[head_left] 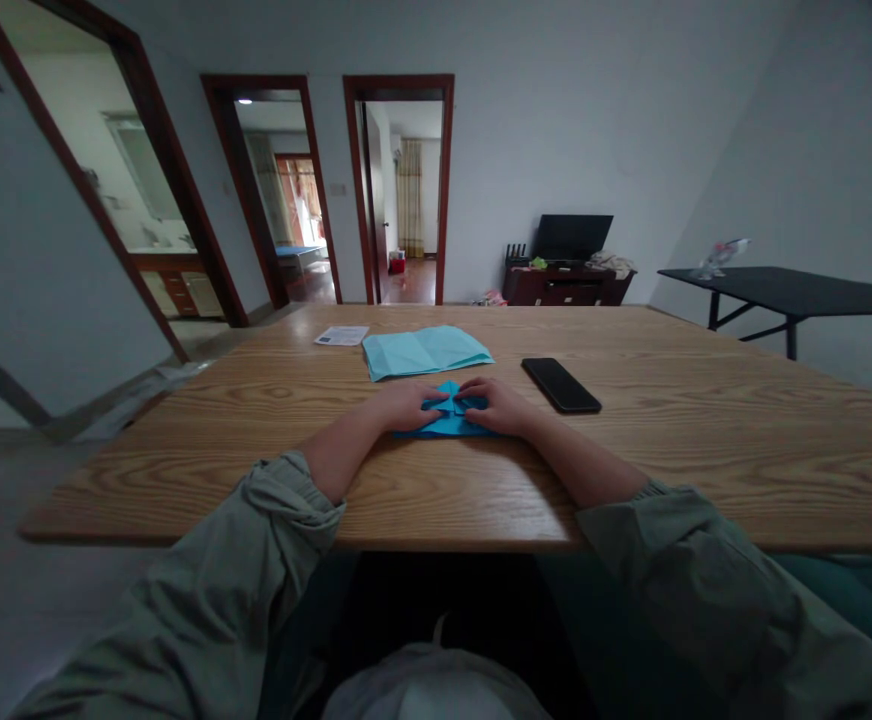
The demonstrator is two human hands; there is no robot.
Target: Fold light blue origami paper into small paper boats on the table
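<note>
The folded blue origami paper [448,424] lies on the light wood-grain table [706,450], directly before the person. Its long axis runs crosswise, left to right, and a triangular peak points toward the far table edge. The left hand [406,406] and right hand [497,406] rest on its two ends, partly curled, fingertips nearly meeting beside the peak; whether either grips the paper cannot be determined. Beyond lies a pale turquoise folded paper sheet [427,352], with a small white printed paper slip [341,335] to its left. A black rectangular smartphone [560,385] lies just right of the right hand, angled diagonally.
</note>
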